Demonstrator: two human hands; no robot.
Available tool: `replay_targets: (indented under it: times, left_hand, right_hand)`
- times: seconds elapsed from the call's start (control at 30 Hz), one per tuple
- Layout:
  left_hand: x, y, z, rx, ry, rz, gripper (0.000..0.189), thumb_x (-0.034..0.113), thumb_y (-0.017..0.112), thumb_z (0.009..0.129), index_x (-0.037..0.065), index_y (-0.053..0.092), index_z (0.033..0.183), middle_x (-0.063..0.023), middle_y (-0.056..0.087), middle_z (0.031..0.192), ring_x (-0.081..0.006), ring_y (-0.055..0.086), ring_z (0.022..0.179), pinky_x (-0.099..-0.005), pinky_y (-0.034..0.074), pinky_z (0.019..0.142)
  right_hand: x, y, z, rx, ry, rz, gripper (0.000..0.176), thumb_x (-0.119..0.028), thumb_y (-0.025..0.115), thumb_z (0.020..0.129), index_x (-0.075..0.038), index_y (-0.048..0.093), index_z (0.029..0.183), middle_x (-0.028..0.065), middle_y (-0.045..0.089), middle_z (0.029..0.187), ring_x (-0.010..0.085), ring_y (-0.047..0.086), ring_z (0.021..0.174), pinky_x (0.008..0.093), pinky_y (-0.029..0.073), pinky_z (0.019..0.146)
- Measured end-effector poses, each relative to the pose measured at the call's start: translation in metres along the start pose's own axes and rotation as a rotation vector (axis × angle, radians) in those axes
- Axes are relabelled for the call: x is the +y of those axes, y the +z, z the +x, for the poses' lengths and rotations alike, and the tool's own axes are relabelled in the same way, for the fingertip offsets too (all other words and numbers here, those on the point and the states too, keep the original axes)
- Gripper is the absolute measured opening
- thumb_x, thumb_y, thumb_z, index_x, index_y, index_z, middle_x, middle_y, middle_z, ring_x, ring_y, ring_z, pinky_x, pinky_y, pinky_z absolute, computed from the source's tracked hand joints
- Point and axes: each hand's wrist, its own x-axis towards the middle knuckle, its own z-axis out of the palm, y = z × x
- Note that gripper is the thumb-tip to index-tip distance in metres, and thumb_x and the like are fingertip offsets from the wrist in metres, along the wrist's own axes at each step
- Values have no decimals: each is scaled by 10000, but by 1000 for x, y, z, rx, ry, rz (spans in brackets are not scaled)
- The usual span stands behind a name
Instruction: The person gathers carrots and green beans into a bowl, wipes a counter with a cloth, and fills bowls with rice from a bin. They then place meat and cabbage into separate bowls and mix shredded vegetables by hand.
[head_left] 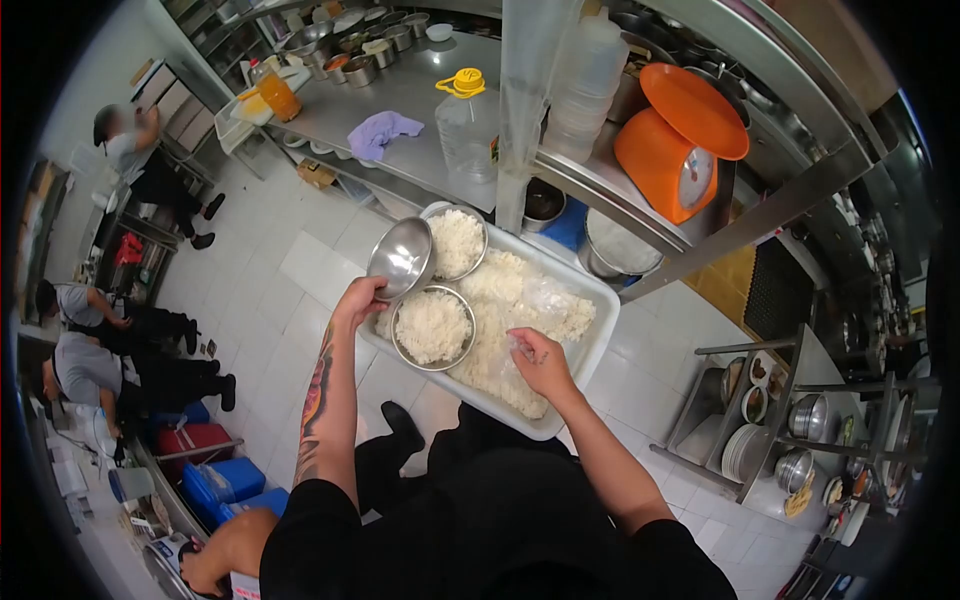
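My left hand (pixel 360 302) grips the rim of an empty steel bowl (pixel 402 258), tilted over the left side of a large white tub (pixel 606 318). Loose white rice (pixel 490 365) fills much of the tub. Two round steel bowls heaped with rice, a nearer bowl (pixel 434 328) and a farther bowl (pixel 460 243), sit at the tub's left end. Over the rice, my right hand (pixel 545 368) has its fingers pinched on what looks like clear plastic film (pixel 516 346). More clear plastic (pixel 548 297) lies on the rice towards the right.
Ahead is a steel counter (pixel 410 100) with a clear jug (pixel 466 135), a purple cloth (pixel 383 133) and several metal pots. An orange scale (pixel 668 160) stands on a shelf at right. A plate rack (pixel 745 450) stands lower right. Several people work at left; one arm (pixel 230 548) is close by.
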Motion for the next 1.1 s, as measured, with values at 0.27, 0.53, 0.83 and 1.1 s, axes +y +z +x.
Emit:
replay_targets:
  times: [0.27,0.53,0.83,1.1]
  left_hand:
    - [29,-17,-21,114,189,317,352,214,668,805,-96,621,966,-116,650,855,-196,603,733,-318,480,697]
    - [68,-60,-102,295,232,425,483,298,680,766,-84,596,1048,-120,628,939,-196,569,870,-292,436,769]
    - [66,-146,-194,497,314,267,383,263,684,760,-53,631,971,-109,641,911,-195,582,855,-294,436,777]
    - [63,-136,-218,725,367,210,375,256,686,766,-45,621,979,-96,636,909,-185,577,853,-297,432,777]
  right_hand:
    - [13,-27,21,166,-102,-347,226,-40,662,791,-61,669,1015,137,619,943,315,631,839,384,511,741]
    - [-43,20,98,17,-22,31,262,-77,700,797,-50,588,1032,132,603,990,234,630,701,341,501,657]
    - [-75,157,169,151,-322,-22,265,-60,685,800,-36,517,1002,165,588,976,330,631,842,419,506,722]
    - [-67,217,161,-444,-278,-1073,309,-317,607,859,-78,756,986,132,673,1049,326,517,1112,478,294,973]
